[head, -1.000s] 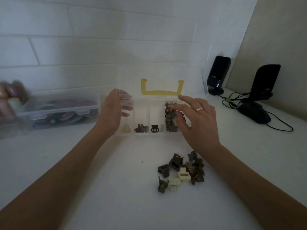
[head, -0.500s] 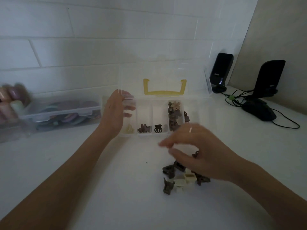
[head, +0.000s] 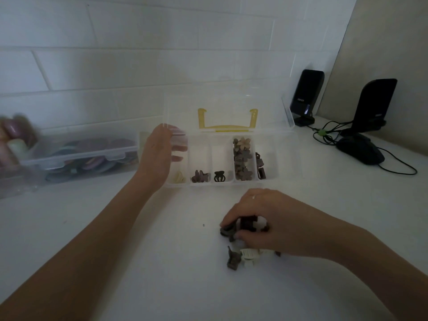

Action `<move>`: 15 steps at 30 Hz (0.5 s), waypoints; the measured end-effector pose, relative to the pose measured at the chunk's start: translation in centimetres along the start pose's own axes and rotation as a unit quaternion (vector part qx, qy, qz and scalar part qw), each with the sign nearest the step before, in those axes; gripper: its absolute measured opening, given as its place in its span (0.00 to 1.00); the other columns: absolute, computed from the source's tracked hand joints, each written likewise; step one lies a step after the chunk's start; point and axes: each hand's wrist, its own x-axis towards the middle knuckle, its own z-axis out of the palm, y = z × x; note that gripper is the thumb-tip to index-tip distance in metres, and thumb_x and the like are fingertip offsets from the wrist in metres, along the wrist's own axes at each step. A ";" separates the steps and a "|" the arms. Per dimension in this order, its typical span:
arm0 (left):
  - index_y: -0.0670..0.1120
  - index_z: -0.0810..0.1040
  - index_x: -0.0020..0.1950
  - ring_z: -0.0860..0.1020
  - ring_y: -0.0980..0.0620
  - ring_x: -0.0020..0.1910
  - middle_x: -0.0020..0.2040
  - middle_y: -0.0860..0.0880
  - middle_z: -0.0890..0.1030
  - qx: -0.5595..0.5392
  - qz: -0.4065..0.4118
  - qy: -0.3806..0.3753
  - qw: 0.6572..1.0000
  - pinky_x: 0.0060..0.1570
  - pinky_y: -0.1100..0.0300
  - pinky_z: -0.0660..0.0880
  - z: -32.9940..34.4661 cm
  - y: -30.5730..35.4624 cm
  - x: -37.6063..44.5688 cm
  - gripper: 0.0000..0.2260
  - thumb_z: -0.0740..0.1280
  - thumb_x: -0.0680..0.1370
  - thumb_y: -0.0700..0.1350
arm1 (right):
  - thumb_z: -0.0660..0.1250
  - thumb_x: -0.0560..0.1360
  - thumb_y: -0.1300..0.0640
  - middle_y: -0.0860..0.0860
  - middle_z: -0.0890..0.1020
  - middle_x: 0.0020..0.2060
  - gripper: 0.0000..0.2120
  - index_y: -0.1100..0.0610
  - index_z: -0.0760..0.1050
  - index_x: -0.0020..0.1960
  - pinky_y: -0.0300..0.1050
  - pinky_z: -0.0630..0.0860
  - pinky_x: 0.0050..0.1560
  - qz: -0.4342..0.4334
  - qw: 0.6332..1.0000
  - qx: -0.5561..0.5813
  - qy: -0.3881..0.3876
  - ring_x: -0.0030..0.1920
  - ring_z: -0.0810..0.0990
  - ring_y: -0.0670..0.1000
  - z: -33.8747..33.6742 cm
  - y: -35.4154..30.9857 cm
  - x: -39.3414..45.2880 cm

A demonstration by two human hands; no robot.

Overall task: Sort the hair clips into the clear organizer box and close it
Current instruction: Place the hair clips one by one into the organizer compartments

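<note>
Clear organizer box [head: 287,156] stands open on the white table [head: 139,262], lid upright, clips lying in five compartments. Left hand [head: 157,156] grips the box's left end, fingers curled over the wall. Right hand [head: 264,218] pinches a dark hair clip [head: 228,230] in the loose pile [head: 240,258] near the box's front.

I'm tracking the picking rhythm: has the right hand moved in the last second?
Yes. The right hand has come back from the organizer box toward the person and now grips a dark clip in the loose pile on the table.
</note>
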 end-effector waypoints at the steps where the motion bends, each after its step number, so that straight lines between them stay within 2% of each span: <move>1: 0.47 0.72 0.43 0.76 0.52 0.34 0.41 0.49 0.78 0.004 0.002 0.001 1.000 0.37 0.57 0.72 0.0 0.0 0.0 0.12 0.51 0.80 0.43 | 0.67 0.74 0.52 0.40 0.81 0.48 0.12 0.43 0.77 0.56 0.37 0.70 0.54 0.006 1.000 0.012 0.010 0.52 0.73 0.39 0.2 0.0 0.0; 3: 0.47 0.72 0.43 0.76 0.53 0.34 0.41 0.49 0.78 0.010 0.006 -0.001 1.000 0.37 0.56 0.73 -0.1 -0.1 0.0 0.12 0.51 0.81 0.43 | 0.67 0.73 0.55 0.41 0.81 0.47 0.14 0.42 0.77 0.57 0.36 0.71 0.52 0.015 0.998 0.039 0.042 0.51 0.74 0.40 0.6 0.0 0.1; 6: 0.47 0.72 0.43 0.76 0.51 0.35 0.42 0.49 0.78 0.017 0.008 -0.005 1.000 0.38 0.56 0.73 -0.1 -0.3 0.1 0.12 0.51 0.81 0.43 | 0.68 0.72 0.58 0.38 0.80 0.44 0.14 0.44 0.78 0.54 0.34 0.72 0.50 0.017 0.991 0.077 0.113 0.48 0.76 0.41 0.8 0.1 0.1; 11: 0.47 0.72 0.43 0.77 0.51 0.36 0.43 0.49 0.79 0.025 0.006 0.000 1.000 0.39 0.55 0.73 -0.1 -0.4 0.2 0.13 0.51 0.81 0.44 | 0.67 0.69 0.58 0.33 0.78 0.43 0.12 0.45 0.78 0.50 0.30 0.70 0.46 0.036 0.970 0.127 0.205 0.46 0.75 0.43 1.2 0.7 0.3; 15: 0.47 0.72 0.43 0.76 0.50 0.36 0.43 0.48 0.79 0.016 0.009 0.001 1.000 0.39 0.54 0.73 -0.1 -0.3 0.1 0.13 0.50 0.82 0.45 | 0.70 0.70 0.65 0.36 0.77 0.41 0.13 0.48 0.79 0.49 0.32 0.71 0.44 0.043 0.956 0.140 0.254 0.43 0.76 0.47 1.7 1.2 0.4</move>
